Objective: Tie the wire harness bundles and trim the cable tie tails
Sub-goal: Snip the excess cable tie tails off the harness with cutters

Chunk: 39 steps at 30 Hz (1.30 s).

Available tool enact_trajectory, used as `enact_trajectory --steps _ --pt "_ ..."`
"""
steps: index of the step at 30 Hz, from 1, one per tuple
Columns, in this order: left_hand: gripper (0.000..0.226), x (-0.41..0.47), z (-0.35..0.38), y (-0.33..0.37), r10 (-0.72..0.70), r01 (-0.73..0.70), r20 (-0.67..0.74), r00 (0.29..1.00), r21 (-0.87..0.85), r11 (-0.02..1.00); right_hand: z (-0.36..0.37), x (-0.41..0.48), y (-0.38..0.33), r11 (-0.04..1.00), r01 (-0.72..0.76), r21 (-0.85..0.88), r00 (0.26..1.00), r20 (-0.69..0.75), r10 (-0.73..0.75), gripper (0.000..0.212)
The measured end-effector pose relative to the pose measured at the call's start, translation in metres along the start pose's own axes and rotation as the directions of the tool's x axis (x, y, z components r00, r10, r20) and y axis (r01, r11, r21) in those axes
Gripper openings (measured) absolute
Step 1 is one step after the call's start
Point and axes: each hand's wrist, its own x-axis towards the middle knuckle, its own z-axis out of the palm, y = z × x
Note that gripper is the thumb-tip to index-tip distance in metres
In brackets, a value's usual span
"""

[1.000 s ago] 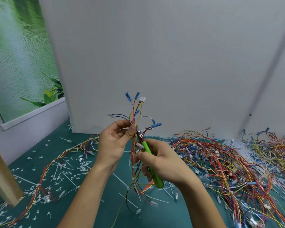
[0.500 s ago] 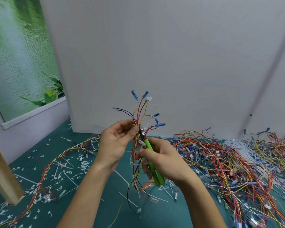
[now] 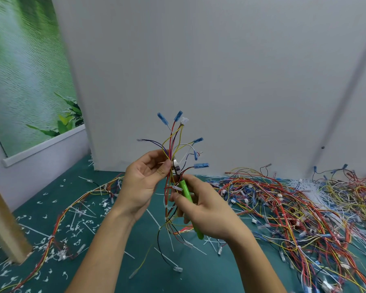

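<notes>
The right hand (image 3: pixel 209 210) gripped green cutters (image 3: pixel 186 191), their tip at the harness (image 3: pixel 172 149). The left hand (image 3: pixel 143 183) pinched that harness upright above the mat (image 3: pixel 209 278). Cut tails (image 3: pixel 76 220) lay strewn left. A wire pile (image 3: pixel 283 199) lay right, before a white wall (image 3: pixel 220 70).

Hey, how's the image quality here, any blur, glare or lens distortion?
Head view: light is soft and even, no glare or hard shadows; the wide-angle lens tilts the edges of the white panel; the green poster at left looks smeared; the wire harness, green cutters, left hand and right hand are fairly sharp.
</notes>
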Motion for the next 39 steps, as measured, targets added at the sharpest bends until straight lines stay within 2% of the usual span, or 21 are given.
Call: enact_trajectory --steps 6,8,10,12,15,19,22,26,27,31,35,39 --pt "0.02 -0.001 0.002 0.002 0.065 -0.065 0.012 0.998 -0.022 0.998 0.005 0.003 0.005 0.99 0.076 -0.115 0.994 -0.063 -0.084 0.015" --pt "0.019 -0.002 0.003 0.003 0.087 -0.087 0.007 0.996 -0.023 0.996 0.006 0.003 0.007 0.98 0.111 -0.164 0.986 -0.105 -0.13 0.007" --pt "0.024 -0.002 0.004 0.005 0.111 -0.11 0.021 0.994 -0.023 0.994 0.007 0.002 0.006 0.96 0.154 -0.232 0.971 -0.147 -0.191 0.021" --pt "0.029 -0.002 0.002 0.007 0.13 -0.129 0.078 0.988 -0.013 0.992 0.007 0.003 0.007 0.951 0.168 -0.261 0.967 -0.142 -0.21 0.022" --pt "0.033 -0.002 -0.002 0.009 0.131 -0.129 0.14 0.981 -0.023 0.991 0.007 0.005 0.007 0.955 0.166 -0.245 0.972 -0.122 -0.2 0.024" --pt "0.037 -0.003 -0.002 0.01 0.106 -0.094 0.156 0.982 -0.081 0.992 0.008 0.004 0.006 0.957 0.166 -0.239 0.971 -0.132 -0.201 0.026" --pt "0.038 -0.003 0.0 0.009 0.076 -0.064 0.115 0.99 -0.109 0.992 0.007 0.004 0.006 0.956 0.17 -0.237 0.969 -0.135 -0.206 0.024" --pt "0.032 -0.003 0.007 0.004 0.078 -0.076 0.011 0.997 -0.135 0.988 0.009 0.003 0.002 0.967 0.173 -0.189 0.97 -0.14 -0.2 0.009" --pt "0.03 -0.002 0.009 0.002 0.089 -0.089 -0.01 0.996 -0.126 0.988 0.01 0.002 0.001 0.973 0.162 -0.165 0.972 -0.143 -0.186 0.006" --pt "0.027 -0.001 0.011 -0.001 0.143 -0.145 -0.048 0.988 -0.031 0.989 0.012 0.001 -0.001 0.997 0.059 -0.047 0.987 -0.148 -0.065 0.019" --pt "0.03 0.0 0.011 -0.003 0.176 -0.173 -0.061 0.982 0.051 0.984 0.01 0.001 -0.005 0.998 0.051 0.022 0.991 -0.122 -0.048 0.006" --pt "0.031 0.0 0.009 -0.005 0.171 -0.165 -0.07 0.983 0.093 0.982 0.007 0.001 -0.005 0.997 0.014 0.075 0.996 -0.086 -0.008 0.012"
